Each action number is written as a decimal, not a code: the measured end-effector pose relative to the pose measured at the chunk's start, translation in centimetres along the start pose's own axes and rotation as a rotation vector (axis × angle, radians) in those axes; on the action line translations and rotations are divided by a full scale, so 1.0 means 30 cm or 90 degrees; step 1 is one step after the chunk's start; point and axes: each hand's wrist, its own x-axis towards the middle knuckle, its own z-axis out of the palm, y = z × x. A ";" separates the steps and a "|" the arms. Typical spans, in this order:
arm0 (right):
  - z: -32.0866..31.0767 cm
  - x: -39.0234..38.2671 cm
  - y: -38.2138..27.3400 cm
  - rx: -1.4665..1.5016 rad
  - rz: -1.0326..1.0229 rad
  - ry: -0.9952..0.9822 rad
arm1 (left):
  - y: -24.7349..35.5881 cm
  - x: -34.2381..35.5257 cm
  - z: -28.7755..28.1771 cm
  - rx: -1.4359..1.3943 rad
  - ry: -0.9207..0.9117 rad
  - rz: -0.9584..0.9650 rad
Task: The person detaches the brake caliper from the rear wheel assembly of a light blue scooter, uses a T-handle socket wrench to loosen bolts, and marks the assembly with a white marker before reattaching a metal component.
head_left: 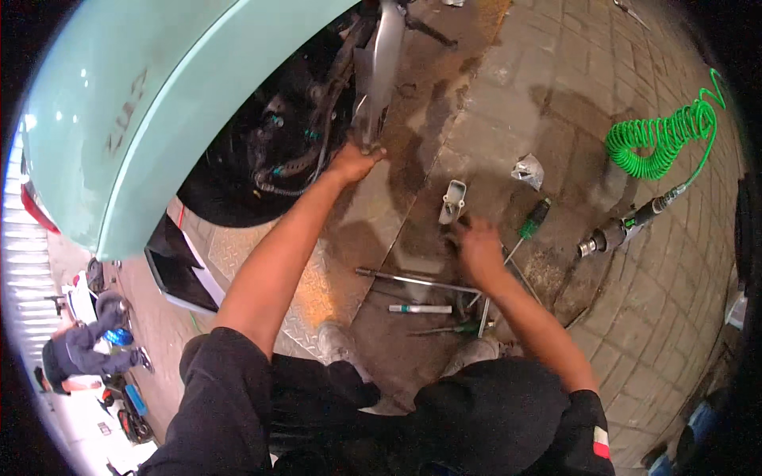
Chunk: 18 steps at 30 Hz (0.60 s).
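My left hand (pixel 355 164) is closed around the lower end of a silver metal part (pixel 386 67), which stands nearly edge-on at the wheel well (pixel 270 135) of a pale green car (pixel 159 103). Over the floor, my right hand (pixel 479 250) reaches toward a small grey tray-like piece (pixel 453 200). Its fingers look spread and dark at the tips, close to the near end of that piece; slight blur hides whether they touch it. Below the right hand lie a long metal bar (pixel 421 279) and a pale tube (pixel 421 309). A green-bristled brush (pixel 533 220) rests to its right.
An air impact wrench (pixel 619 232) lies at the right, joined to a coiled green hose (pixel 663 143). Crumpled plastic (pixel 528 171) sits beyond the brush. A ridged metal plate (pixel 298 289) lies by my feet. Another person (pixel 83 353) in dark clothes is at far left.
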 end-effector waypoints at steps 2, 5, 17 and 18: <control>-0.041 0.081 0.023 0.058 0.078 0.056 | -0.037 0.043 0.010 0.009 0.026 -0.037; -0.010 0.139 0.093 -0.029 0.167 0.024 | 0.092 0.012 0.027 -0.030 0.042 -0.142; 0.117 0.167 0.061 -0.033 0.197 0.088 | 0.163 -0.184 0.039 -0.100 0.195 -0.092; 0.112 0.178 0.047 -0.026 0.192 0.087 | 0.140 -0.207 0.029 -0.068 0.259 -0.040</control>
